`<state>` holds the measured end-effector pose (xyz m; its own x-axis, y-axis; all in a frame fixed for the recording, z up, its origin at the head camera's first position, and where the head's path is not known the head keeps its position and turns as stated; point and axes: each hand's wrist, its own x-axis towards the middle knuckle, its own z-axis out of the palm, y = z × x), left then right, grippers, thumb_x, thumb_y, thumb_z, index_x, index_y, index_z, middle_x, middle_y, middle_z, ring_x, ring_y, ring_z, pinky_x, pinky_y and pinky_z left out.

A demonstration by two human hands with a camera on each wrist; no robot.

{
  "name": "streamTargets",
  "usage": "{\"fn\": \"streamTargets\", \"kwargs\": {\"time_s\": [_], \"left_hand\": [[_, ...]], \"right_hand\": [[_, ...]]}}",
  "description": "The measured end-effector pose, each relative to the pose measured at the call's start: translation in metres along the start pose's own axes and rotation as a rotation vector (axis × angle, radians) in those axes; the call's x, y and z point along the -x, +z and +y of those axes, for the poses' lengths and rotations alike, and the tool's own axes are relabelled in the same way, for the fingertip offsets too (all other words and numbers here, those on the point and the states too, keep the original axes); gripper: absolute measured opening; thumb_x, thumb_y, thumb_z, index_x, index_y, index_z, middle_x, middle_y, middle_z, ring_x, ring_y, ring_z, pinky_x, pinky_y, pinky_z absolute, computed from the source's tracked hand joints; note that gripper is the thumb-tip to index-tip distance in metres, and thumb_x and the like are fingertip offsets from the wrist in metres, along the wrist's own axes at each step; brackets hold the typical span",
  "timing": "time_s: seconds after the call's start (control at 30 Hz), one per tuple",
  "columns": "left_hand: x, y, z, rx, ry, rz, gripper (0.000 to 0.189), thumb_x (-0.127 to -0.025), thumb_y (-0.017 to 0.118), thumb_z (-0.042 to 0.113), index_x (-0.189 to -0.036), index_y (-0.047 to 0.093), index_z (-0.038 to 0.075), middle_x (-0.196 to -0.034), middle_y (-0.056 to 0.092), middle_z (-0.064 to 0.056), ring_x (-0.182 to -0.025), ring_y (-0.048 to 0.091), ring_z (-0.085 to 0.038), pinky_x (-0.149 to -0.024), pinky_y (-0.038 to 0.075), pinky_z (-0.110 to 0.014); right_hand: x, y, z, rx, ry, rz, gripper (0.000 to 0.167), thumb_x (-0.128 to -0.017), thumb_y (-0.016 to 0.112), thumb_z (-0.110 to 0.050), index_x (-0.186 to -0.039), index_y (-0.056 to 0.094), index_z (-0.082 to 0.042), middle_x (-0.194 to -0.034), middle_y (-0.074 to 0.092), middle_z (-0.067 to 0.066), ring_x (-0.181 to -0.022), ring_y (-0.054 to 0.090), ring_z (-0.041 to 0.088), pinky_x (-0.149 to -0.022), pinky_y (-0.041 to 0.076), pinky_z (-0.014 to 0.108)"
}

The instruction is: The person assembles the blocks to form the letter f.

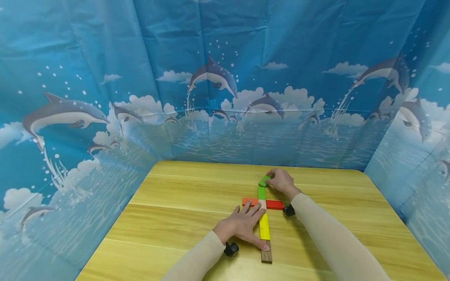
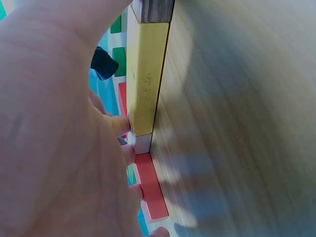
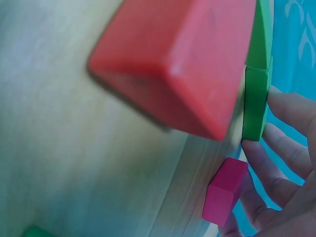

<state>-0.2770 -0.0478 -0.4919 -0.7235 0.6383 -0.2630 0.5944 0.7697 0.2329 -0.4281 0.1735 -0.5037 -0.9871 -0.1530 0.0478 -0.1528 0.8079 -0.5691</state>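
My left hand point(image 1: 241, 224) lies spread over a cross of wooden blocks, with its thumb on the brown block point(image 1: 266, 257) and the other fingers on the orange block point(image 1: 247, 201) and white block point(image 1: 262, 203). The yellow block point(image 2: 148, 79) runs beneath that hand, between white and brown. At the far end my right hand point(image 1: 280, 182) pinches an angled green block point(image 3: 255, 101), which touches another green block point(image 1: 261, 193). A magenta block point(image 3: 225, 190) sits beside its lower fingers; whether they hold it I cannot tell. The red block point(image 1: 275, 205) forms the right arm.
The wooden table point(image 1: 168, 210) carries the blocks. A blue dolphin-print curtain point(image 1: 218, 128) hangs behind the table and along both sides. A dark wrist camera point(image 1: 289, 211) sits close to the red block's end. A green piece point(image 3: 39, 232) shows at the right wrist view's lower edge.
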Motion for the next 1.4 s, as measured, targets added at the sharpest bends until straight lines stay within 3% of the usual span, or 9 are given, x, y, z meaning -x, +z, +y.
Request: {"fn": "streamTargets", "kwargs": {"time_s": [0.17,0.3,0.4,0.53,0.8,1.13,1.4], "left_hand": [[0.0,0.0,0.0,-0.002,0.0,-0.002,0.116,-0.074,0.056,0.088,-0.163,0.006,0.034,-0.169,-0.001,0.006,-0.154,-0.003,-0.025,-0.119,0.012,-0.058],[-0.001,0.001,-0.001,-0.009,-0.003,0.0,0.116,-0.073,0.056,0.089,-0.163,0.006,0.034,-0.169,-0.001,0.006,-0.154,-0.003,-0.025,-0.119,0.013,-0.058],[-0.003,0.002,-0.002,-0.011,-0.007,0.002,0.117,-0.073,0.056,0.09,-0.163,0.007,0.035,-0.169,-0.001,0.007,-0.154,-0.003,-0.025,-0.12,0.013,-0.058],[-0.003,0.001,-0.002,-0.018,-0.008,0.007,0.118,-0.072,0.055,0.091,-0.163,0.007,0.035,-0.169,0.0,0.007,-0.154,-0.003,-0.025,-0.12,0.013,-0.057],[-0.002,0.001,0.0,-0.024,-0.008,0.014,0.118,-0.071,0.056,0.091,-0.163,0.008,0.034,-0.169,0.001,0.006,-0.154,-0.002,-0.026,-0.12,0.013,-0.057],[-0.001,0.0,0.002,-0.023,-0.011,0.013,0.119,-0.071,0.056,0.09,-0.163,0.009,0.033,-0.169,0.001,0.006,-0.154,-0.001,-0.026,-0.119,0.013,-0.058],[-0.002,0.001,0.002,-0.014,-0.009,0.01,0.119,-0.071,0.057,0.09,-0.163,0.008,0.033,-0.169,0.001,0.006,-0.154,-0.001,-0.026,-0.119,0.013,-0.058]], "right_hand": [[0.001,0.0,0.001,-0.019,-0.012,-0.011,0.04,-0.095,0.072,-0.025,-0.13,0.067,-0.005,-0.118,0.067,0.016,-0.103,0.062,0.032,-0.084,0.048,0.055],[0.0,-0.007,0.003,-0.062,-0.027,-0.016,0.042,-0.097,0.069,-0.024,-0.133,0.064,-0.003,-0.119,0.066,0.02,-0.093,0.065,0.029,-0.079,0.053,0.048],[0.0,-0.016,0.004,-0.084,-0.049,-0.019,0.04,-0.099,0.066,-0.021,-0.134,0.063,-0.002,-0.121,0.064,0.022,-0.096,0.065,0.032,-0.082,0.054,0.049],[0.004,-0.029,0.006,-0.083,-0.088,-0.036,0.037,-0.101,0.063,-0.018,-0.134,0.062,-0.001,-0.125,0.062,0.024,-0.111,0.06,0.04,-0.089,0.051,0.055],[0.018,-0.045,0.019,-0.061,-0.123,-0.043,0.037,-0.101,0.062,-0.018,-0.132,0.063,0.001,-0.122,0.064,0.024,-0.109,0.06,0.039,-0.088,0.051,0.054],[0.032,-0.045,0.042,-0.068,-0.122,-0.033,0.036,-0.099,0.065,-0.014,-0.13,0.063,0.005,-0.113,0.067,0.023,-0.1,0.062,0.036,-0.081,0.053,0.049],[0.036,-0.036,0.049,-0.074,-0.065,-0.021,0.042,-0.097,0.069,-0.025,-0.128,0.066,0.003,-0.111,0.069,0.02,-0.096,0.064,0.032,-0.08,0.054,0.047]]}}
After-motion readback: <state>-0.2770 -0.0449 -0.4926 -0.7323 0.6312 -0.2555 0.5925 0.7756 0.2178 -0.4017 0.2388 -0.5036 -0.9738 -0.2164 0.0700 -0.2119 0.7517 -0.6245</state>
